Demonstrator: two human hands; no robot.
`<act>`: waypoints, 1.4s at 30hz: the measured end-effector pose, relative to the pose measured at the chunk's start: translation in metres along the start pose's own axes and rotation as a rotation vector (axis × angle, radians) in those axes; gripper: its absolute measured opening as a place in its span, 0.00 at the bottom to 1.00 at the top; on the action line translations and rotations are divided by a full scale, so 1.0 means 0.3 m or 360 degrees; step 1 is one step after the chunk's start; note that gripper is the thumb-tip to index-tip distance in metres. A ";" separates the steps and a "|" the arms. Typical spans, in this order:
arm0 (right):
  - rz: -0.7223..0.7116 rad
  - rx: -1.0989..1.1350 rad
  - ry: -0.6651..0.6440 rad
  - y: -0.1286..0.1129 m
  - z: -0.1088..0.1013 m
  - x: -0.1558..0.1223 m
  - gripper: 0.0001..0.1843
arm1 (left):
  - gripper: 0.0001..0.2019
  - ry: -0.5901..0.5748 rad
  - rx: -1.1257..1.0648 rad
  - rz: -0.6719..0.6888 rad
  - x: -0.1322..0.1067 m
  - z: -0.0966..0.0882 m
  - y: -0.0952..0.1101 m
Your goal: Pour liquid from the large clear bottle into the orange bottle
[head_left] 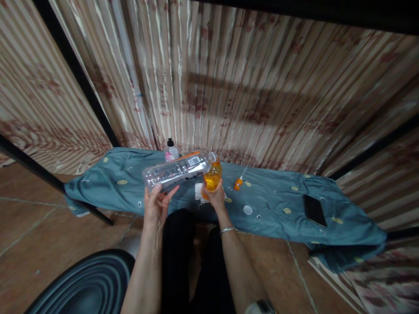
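Note:
My left hand (157,205) grips the base of a clear plastic bottle (176,170) with a printed label, held nearly level with its mouth pointing right. The mouth meets the top of a small orange bottle (212,175), which my right hand (215,196) holds upright from below. Both bottles hover over a teal patterned cloth (278,200) spread on a low surface. An orange pump cap (238,183) with a thin tube lies on the cloth just to the right. A white round lid (248,209) lies nearer to me.
A small bottle with a black cap and pink label (170,150) stands at the back of the cloth. A black phone (314,209) lies on the cloth's right part. White paper (198,191) sits under the orange bottle. A dark ribbed stool (88,283) is at the lower left. Striped curtains surround the spot.

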State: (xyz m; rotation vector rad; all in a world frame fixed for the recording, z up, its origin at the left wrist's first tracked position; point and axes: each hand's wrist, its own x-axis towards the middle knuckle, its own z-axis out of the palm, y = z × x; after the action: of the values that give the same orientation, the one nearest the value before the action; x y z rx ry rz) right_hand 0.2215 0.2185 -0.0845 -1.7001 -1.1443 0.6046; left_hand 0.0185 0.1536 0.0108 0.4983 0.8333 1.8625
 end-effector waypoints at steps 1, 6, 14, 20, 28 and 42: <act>0.0000 0.0025 0.0012 -0.002 0.002 -0.001 0.34 | 0.32 -0.0003 -0.0005 0.0004 0.000 0.000 -0.002; -0.0006 0.0135 0.0093 -0.016 0.011 -0.011 0.31 | 0.31 -0.0018 -0.0006 0.0010 0.002 -0.002 0.002; -0.0007 0.0159 0.0177 0.001 0.039 -0.011 0.31 | 0.30 -0.0009 0.0030 0.0019 0.017 0.006 0.023; -0.0032 0.0238 0.0229 0.036 0.054 -0.017 0.33 | 0.36 -0.0031 0.0097 0.0013 -0.002 0.012 0.029; -0.0100 0.0336 0.0184 0.052 0.053 -0.026 0.36 | 0.37 -0.0135 0.0166 0.0124 -0.061 0.026 0.035; -0.0033 0.0325 0.0164 0.037 0.039 -0.036 0.42 | 0.32 -0.0114 0.0189 0.0039 -0.073 -0.007 0.011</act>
State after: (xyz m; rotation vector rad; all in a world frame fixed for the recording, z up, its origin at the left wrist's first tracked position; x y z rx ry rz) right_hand 0.2121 0.2128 -0.1003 -1.5256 -0.9913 0.5932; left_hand 0.0243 0.1321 0.0123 0.6484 0.8965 1.8138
